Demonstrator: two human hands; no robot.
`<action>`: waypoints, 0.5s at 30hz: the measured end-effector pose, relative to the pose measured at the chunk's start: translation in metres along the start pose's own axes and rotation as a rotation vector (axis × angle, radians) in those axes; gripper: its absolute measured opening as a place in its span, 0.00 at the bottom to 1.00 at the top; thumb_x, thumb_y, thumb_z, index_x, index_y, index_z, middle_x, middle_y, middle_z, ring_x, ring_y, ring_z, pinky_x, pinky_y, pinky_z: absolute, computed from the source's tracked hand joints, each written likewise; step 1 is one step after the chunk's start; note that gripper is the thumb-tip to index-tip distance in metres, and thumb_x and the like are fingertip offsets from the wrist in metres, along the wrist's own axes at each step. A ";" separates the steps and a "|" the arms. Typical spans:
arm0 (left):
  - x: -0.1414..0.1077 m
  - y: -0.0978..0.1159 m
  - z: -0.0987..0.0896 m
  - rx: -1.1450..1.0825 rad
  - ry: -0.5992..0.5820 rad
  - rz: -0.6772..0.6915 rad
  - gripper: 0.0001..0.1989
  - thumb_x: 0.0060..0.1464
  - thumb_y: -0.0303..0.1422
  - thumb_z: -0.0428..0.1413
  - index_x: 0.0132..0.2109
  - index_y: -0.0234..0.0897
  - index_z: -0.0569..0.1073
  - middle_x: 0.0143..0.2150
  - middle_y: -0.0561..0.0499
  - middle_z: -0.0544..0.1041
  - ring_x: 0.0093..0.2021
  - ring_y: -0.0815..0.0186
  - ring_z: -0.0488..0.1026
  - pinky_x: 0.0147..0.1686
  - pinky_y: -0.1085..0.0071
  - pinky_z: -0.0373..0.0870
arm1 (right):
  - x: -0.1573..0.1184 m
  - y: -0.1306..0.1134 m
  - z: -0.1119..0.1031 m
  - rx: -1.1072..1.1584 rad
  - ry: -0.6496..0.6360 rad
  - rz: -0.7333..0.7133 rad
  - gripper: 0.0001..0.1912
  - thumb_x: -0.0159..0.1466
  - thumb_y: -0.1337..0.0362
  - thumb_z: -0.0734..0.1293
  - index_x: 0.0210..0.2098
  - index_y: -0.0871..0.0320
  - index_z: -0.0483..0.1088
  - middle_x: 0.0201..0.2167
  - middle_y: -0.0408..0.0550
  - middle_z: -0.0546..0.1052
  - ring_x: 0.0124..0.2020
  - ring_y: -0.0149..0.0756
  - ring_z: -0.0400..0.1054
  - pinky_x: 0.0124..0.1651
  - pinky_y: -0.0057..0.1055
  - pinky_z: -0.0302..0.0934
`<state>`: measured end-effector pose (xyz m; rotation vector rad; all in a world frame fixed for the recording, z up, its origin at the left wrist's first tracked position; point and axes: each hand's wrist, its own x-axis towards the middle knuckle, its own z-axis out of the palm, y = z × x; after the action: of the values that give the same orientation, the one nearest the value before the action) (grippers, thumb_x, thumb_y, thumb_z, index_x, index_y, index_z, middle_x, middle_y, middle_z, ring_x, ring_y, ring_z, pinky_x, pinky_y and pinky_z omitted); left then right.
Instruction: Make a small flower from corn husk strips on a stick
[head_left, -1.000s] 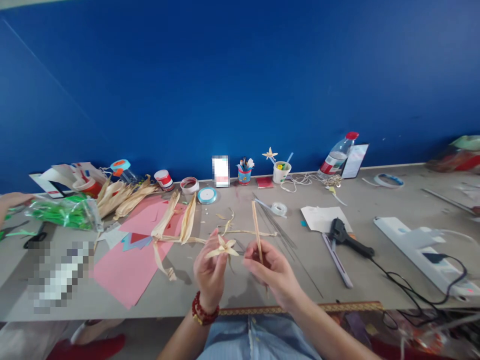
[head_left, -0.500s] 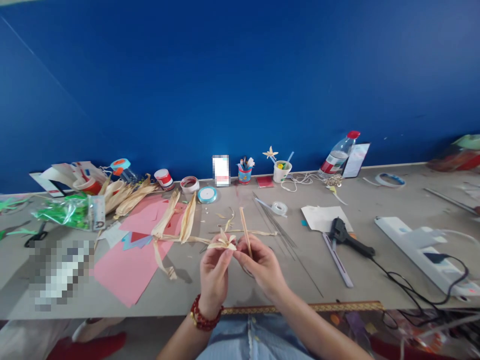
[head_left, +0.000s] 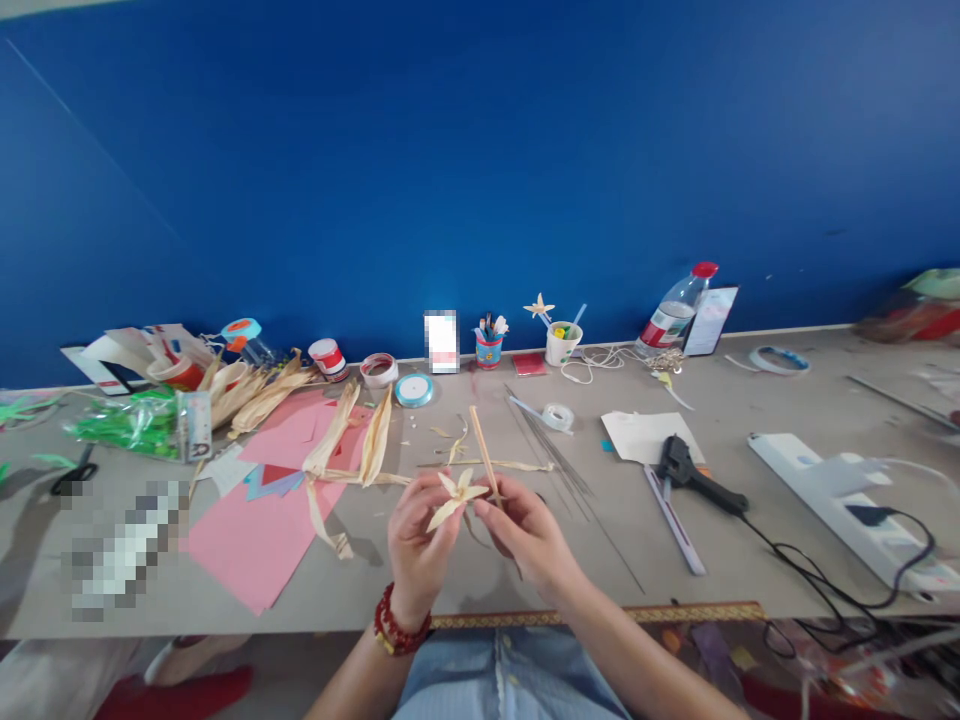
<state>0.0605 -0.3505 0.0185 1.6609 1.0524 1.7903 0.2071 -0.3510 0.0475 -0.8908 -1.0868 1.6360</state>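
Near the table's front edge, my left hand [head_left: 421, 545] pinches a flower [head_left: 459, 494] made of cream corn husk, its pointed petals spread and facing me. Beside it, my right hand [head_left: 531, 532] is closed around a thin pale stick [head_left: 484, 445] that stands up, slightly tilted, from between the fingers. The right thumb and fingertips are close against the flower's right side; whether they touch it I cannot tell. A narrow husk strip [head_left: 475, 532] hangs below the flower between the hands. The flower's base is hidden by my fingers.
Dried corn husks [head_left: 377, 440] and pink paper [head_left: 247, 545] lie to the left. Thin wires [head_left: 559, 455] are on the right, before a black glue gun [head_left: 701, 475] and a power strip [head_left: 840, 510]. A similar flower [head_left: 540, 306] rises by a white cup [head_left: 563, 345].
The flower has turned so its petals face me more openly. My left hand has shifted slightly left and down; the pale stick has moved a little left, still in my right hand.
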 end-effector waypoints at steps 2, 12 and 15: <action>0.002 0.001 -0.001 0.081 0.036 0.083 0.06 0.55 0.22 0.59 0.37 0.38 0.75 0.39 0.49 0.78 0.45 0.60 0.77 0.45 0.61 0.76 | -0.005 -0.004 0.003 -0.006 0.042 0.017 0.20 0.61 0.47 0.69 0.36 0.59 0.69 0.19 0.34 0.57 0.17 0.22 0.44 0.18 0.23 0.37; 0.012 0.002 -0.007 0.341 0.039 0.465 0.09 0.55 0.22 0.57 0.40 0.39 0.77 0.35 0.48 0.78 0.38 0.61 0.75 0.48 0.52 0.74 | -0.025 -0.025 0.005 0.005 -0.095 0.202 0.26 0.63 0.40 0.63 0.30 0.58 0.66 0.18 0.34 0.56 0.17 0.22 0.45 0.17 0.22 0.36; 0.012 -0.001 -0.008 0.394 0.026 0.528 0.10 0.55 0.23 0.58 0.42 0.40 0.78 0.35 0.49 0.78 0.37 0.61 0.76 0.47 0.52 0.74 | -0.022 -0.027 0.004 -0.036 -0.087 0.199 0.29 0.62 0.37 0.62 0.26 0.59 0.65 0.16 0.35 0.57 0.16 0.22 0.44 0.16 0.23 0.36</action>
<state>0.0508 -0.3428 0.0253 2.3332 1.1016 2.0132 0.2178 -0.3687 0.0756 -0.9849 -1.1189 1.8381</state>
